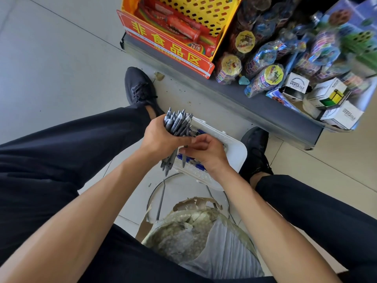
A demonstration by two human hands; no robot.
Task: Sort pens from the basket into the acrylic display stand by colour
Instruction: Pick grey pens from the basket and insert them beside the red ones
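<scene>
Grey pens (177, 124) bundled in the left hand (158, 137); right hand (206, 153) pinches one over the white basket (234, 152).

1. A red sign (166, 44) with yellow Chinese characters fronts a yellow perforated crate (206, 9) holding red packets.
2. Bagged puzzle cubes (263, 76) crowd the grey shelf (244, 103), beside white boxes (340, 115) printed "VERSATILE".
3. Black shoes (138, 86) stand on the tiled floor (51, 58).
4. A stool with a torn, taped seat (195, 227) sits between dark trouser legs.
</scene>
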